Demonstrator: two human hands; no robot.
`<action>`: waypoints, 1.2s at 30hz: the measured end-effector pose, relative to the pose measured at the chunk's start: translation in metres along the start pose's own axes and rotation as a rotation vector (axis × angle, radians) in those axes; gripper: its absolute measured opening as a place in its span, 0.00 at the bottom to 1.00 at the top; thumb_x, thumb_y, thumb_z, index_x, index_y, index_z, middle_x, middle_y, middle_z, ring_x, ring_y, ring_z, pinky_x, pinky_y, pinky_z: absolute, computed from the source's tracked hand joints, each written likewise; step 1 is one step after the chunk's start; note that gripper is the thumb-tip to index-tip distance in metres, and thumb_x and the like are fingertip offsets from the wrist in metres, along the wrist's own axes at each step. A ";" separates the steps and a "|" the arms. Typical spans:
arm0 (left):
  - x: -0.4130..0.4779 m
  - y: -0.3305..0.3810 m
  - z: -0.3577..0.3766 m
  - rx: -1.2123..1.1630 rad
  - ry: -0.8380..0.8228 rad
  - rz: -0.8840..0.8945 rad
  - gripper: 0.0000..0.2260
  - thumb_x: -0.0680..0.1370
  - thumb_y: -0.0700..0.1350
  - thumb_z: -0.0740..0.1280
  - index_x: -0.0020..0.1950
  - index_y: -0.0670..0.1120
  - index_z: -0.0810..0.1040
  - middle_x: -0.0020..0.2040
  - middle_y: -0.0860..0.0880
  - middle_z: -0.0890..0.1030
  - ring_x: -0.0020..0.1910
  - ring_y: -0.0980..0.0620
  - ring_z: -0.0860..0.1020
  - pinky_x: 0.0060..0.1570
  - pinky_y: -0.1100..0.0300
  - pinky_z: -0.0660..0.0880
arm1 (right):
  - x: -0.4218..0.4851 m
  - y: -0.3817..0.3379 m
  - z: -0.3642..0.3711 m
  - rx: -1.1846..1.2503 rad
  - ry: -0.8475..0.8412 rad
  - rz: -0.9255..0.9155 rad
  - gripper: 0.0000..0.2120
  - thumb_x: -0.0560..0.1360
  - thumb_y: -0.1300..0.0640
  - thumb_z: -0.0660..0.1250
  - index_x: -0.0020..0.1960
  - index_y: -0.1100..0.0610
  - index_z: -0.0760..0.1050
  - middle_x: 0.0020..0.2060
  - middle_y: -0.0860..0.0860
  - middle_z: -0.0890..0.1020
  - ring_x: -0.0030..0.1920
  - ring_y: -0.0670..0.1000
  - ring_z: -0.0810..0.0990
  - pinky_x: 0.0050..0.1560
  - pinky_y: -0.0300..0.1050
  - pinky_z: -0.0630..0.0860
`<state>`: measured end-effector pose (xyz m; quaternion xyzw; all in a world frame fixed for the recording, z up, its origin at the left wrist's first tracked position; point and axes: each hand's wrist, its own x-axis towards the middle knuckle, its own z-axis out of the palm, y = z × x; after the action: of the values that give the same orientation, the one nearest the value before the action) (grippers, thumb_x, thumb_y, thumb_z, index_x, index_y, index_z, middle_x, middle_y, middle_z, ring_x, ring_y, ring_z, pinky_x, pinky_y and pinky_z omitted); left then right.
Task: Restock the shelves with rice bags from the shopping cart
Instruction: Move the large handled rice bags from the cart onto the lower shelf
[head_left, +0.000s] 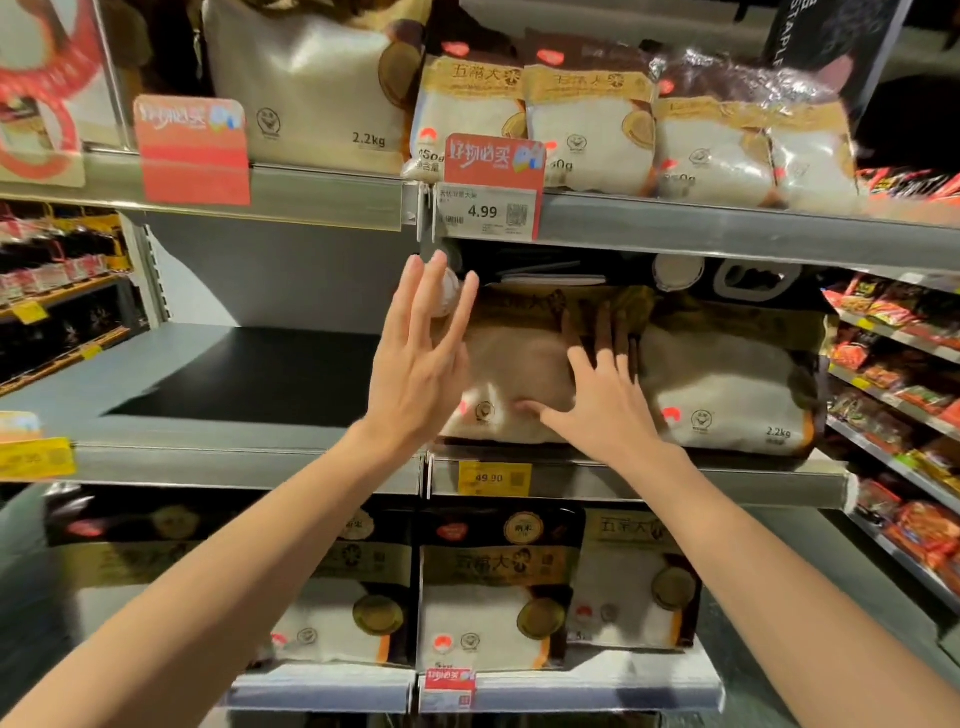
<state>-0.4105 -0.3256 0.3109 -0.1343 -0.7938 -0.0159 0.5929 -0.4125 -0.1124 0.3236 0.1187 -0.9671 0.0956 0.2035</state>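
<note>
A white and gold rice bag (514, 358) lies on the middle shelf (249, 457), beside a second 2.2kg rice bag (727, 395) to its right. My right hand (597, 400) presses flat on the front of the left bag with fingers spread. With its fingers straight and spread, my left hand (421, 353) is raised at that bag's left edge, and whether it touches the bag is unclear. The shopping cart is out of view.
The left part of the middle shelf holds nothing. The upper shelf (727, 228) carries small rice bags (587, 119) and a large 2.2kg bag (306, 88). Dark-topped rice bags (493, 587) fill the lower shelf. Red snack packs (904, 364) line the racks at right.
</note>
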 end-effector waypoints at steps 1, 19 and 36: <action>-0.001 -0.005 0.003 0.030 -0.047 -0.003 0.31 0.78 0.43 0.60 0.80 0.45 0.53 0.78 0.39 0.51 0.79 0.36 0.50 0.76 0.43 0.57 | 0.000 0.001 0.000 0.016 -0.010 0.005 0.43 0.70 0.28 0.62 0.75 0.53 0.58 0.69 0.58 0.67 0.71 0.60 0.63 0.67 0.56 0.67; -0.025 -0.013 0.010 -0.042 -0.347 -0.108 0.28 0.81 0.60 0.59 0.77 0.47 0.63 0.80 0.37 0.43 0.79 0.37 0.43 0.74 0.40 0.59 | 0.010 -0.004 -0.002 0.064 -0.096 0.085 0.50 0.66 0.22 0.59 0.75 0.55 0.62 0.69 0.59 0.70 0.70 0.61 0.66 0.69 0.57 0.64; -0.041 0.013 0.018 0.023 -0.324 0.108 0.32 0.74 0.59 0.71 0.75 0.49 0.68 0.68 0.39 0.71 0.65 0.40 0.67 0.66 0.44 0.67 | 0.004 0.029 0.005 0.002 -0.140 -0.094 0.36 0.76 0.37 0.63 0.78 0.51 0.55 0.70 0.57 0.67 0.70 0.59 0.66 0.63 0.54 0.70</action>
<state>-0.4132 -0.3177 0.2647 -0.1705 -0.8709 0.0469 0.4586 -0.4258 -0.0869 0.3168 0.1705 -0.9723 0.0781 0.1396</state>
